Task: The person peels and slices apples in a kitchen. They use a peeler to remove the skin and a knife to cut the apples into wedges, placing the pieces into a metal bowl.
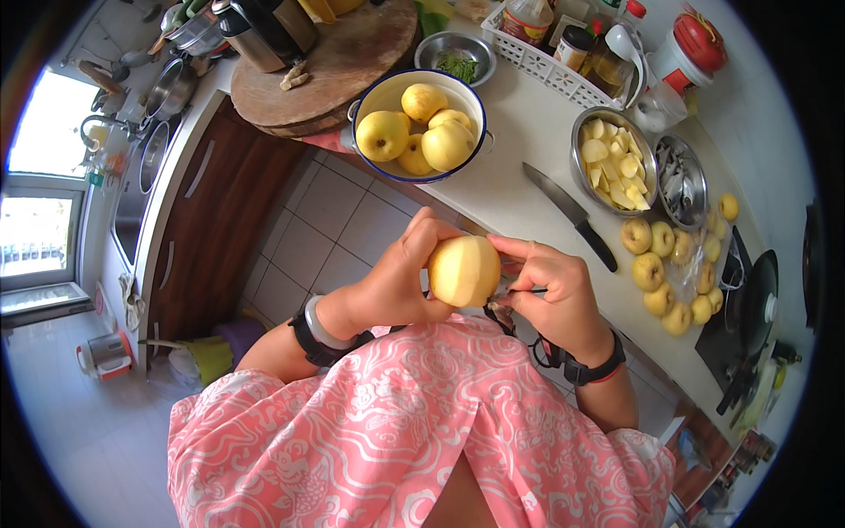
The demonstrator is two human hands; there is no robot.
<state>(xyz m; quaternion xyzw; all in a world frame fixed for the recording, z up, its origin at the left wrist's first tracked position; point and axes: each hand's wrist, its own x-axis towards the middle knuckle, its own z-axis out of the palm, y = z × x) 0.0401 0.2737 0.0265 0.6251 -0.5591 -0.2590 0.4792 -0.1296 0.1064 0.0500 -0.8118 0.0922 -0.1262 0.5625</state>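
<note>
My left hand (420,264) grips a yellow apple-like fruit (464,271) in front of my chest. A paler, smooth strip of bared flesh runs down its face, between areas of yellow skin. My right hand (548,280) pinches a small peeler-like tool (521,292) against the fruit's lower right side; its working end is mostly hidden by fingers and fruit. Beyond my hands, an enamel pot (484,105) with a blue rim holds several whole yellow fruits (383,135). A kitchen knife (571,214) with a black handle lies on the counter (508,191) to the right.
A steel bowl (577,173) holds cut pale pieces; another bowl (704,191) holds small fish. Several fruits (647,271) lie near a hob (719,330). At the back stand a round chopping board (317,92), a bowl of chopped greens (455,66) and a bottle basket (528,69).
</note>
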